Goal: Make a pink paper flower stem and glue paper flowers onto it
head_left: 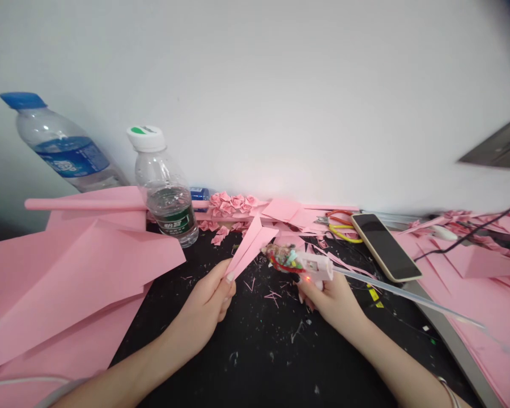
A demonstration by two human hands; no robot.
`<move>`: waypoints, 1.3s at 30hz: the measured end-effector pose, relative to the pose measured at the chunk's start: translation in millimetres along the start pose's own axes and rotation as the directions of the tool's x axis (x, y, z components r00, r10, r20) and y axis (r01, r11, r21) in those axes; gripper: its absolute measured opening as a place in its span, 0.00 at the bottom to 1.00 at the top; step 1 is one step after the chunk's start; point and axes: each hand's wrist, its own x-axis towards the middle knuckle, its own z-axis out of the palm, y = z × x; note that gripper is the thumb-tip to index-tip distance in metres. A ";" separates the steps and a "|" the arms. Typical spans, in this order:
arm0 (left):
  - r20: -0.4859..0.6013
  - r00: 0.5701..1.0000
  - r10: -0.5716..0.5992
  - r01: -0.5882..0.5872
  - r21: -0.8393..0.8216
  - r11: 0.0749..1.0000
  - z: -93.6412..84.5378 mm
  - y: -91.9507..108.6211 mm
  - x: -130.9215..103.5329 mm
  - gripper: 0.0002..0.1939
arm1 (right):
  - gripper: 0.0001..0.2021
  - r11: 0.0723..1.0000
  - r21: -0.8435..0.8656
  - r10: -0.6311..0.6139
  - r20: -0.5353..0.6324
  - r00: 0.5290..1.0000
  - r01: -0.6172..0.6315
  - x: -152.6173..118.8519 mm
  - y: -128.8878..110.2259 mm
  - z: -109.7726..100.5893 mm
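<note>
My left hand (215,294) pinches the lower end of a folded pink paper piece (251,245), whose pointed tips fan out up and to the right. Closed around the handle of a white glue gun (312,263) is my right hand (323,292). The gun's nozzle end, crusted with coloured material, points left towards the folded paper, with a small gap between them. A long clear glue stick (408,293) sticks out of its back, and a small red light glows near my fingers.
Two bottles (172,209) (74,153) stand at the back left beside large pink sheets (68,283). Pink paper roses (232,204) lie along the wall. Scissors (344,226), a phone (386,247), a cable and more pink paper (484,300) are at the right. Scraps dot the black table (255,362).
</note>
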 end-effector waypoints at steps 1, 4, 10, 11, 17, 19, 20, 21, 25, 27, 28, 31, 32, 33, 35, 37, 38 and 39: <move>-0.001 1.000 0.002 -0.002 0.002 1.000 0.2 0.1 0.3 0.12 | 0.15 1.000 -0.014 -0.018 0.002 1.000 0.018 -0.3 -0.3 0.2; 0.006 1.000 0.005 -0.005 -0.001 1.000 0.6 0.2 0.7 0.11 | 0.14 0.996 -0.047 -0.079 0.011 0.997 0.079 -1.4 -2.6 0.2; 0.003 1.000 0.001 -0.001 -0.002 1.000 1.2 0.0 -0.3 0.12 | 0.15 0.979 -0.079 -0.188 0.014 0.982 0.189 -2.6 -10.8 0.3; 0.002 1.000 0.000 0.000 -0.001 1.000 1.4 0.1 -0.3 0.12 | 0.15 0.976 -0.081 -0.200 0.016 0.980 0.200 -2.7 -11.9 0.6; 0.004 1.000 -0.001 0.001 -0.004 1.000 2.6 0.6 0.4 0.14 | 0.15 0.973 -0.101 -0.206 0.029 0.978 0.208 -3.5 -10.4 1.3; 0.009 1.000 0.003 -0.003 -0.007 1.000 2.6 0.5 0.1 0.14 | 0.16 0.982 -0.107 -0.158 -0.002 0.987 0.157 -3.2 -8.0 0.6; 0.011 1.000 0.003 -0.003 -0.006 1.000 2.5 0.5 -0.2 0.14 | 0.16 0.987 -0.107 -0.126 -0.017 0.992 0.124 -3.1 -7.0 0.1; 0.012 1.000 0.004 -0.004 -0.003 1.000 2.4 0.4 -0.5 0.14 | 0.16 0.990 -0.105 -0.098 -0.030 0.995 0.094 -2.9 -6.3 -0.3; 0.011 1.000 0.006 -0.006 -0.002 1.000 2.1 0.2 -1.4 0.13 | 0.16 0.993 -0.097 -0.068 -0.040 0.997 0.063 -2.6 -7.5 -1.0; 0.009 1.000 0.002 -0.002 -0.004 1.000 2.1 0.5 -1.2 0.13 | 0.16 0.989 -0.094 -0.117 -0.004 0.993 0.116 -2.7 -9.7 -0.6; 0.008 1.000 0.000 0.000 -0.005 1.000 2.1 0.7 -0.9 0.13 | 0.16 0.985 -0.093 -0.144 0.018 0.989 0.145 -2.8 -10.7 -0.3; 0.004 1.000 -0.001 0.001 -0.008 1.000 2.1 1.4 0.2 0.13 | 0.16 0.980 -0.091 -0.171 0.043 0.984 0.175 -3.1 -11.3 0.2; 0.004 1.000 0.000 0.000 -0.008 1.000 2.0 1.6 0.4 0.13 | 0.16 0.985 -0.086 -0.150 0.026 0.988 0.152 -3.0 -10.5 0.1; 0.005 1.000 0.001 -0.001 -0.009 1.000 1.9 1.6 0.4 0.13 | 0.16 0.990 -0.076 -0.116 0.001 0.993 0.116 -2.9 -9.4 -0.2; 0.006 1.000 0.005 -0.005 -0.010 1.000 1.7 1.3 0.0 0.13 | 0.17 0.999 -0.039 -0.034 -0.055 0.998 0.032 -2.3 -6.8 -1.1; 0.008 1.000 0.008 -0.008 -0.012 1.000 1.5 1.1 -0.8 0.12 | 0.18 1.000 0.000 0.022 -0.100 0.995 -0.022 -1.5 -4.5 -2.1; 0.007 1.000 0.008 -0.008 -0.012 1.000 1.3 1.1 -1.2 0.13 | 0.18 0.999 0.011 0.035 -0.116 0.993 -0.034 -1.1 -3.7 -2.5; 0.005 1.000 0.009 -0.009 -0.013 1.000 1.3 1.1 -1.5 0.13 | 0.18 0.999 0.017 0.041 -0.127 0.991 -0.039 -0.7 -3.0 -2.8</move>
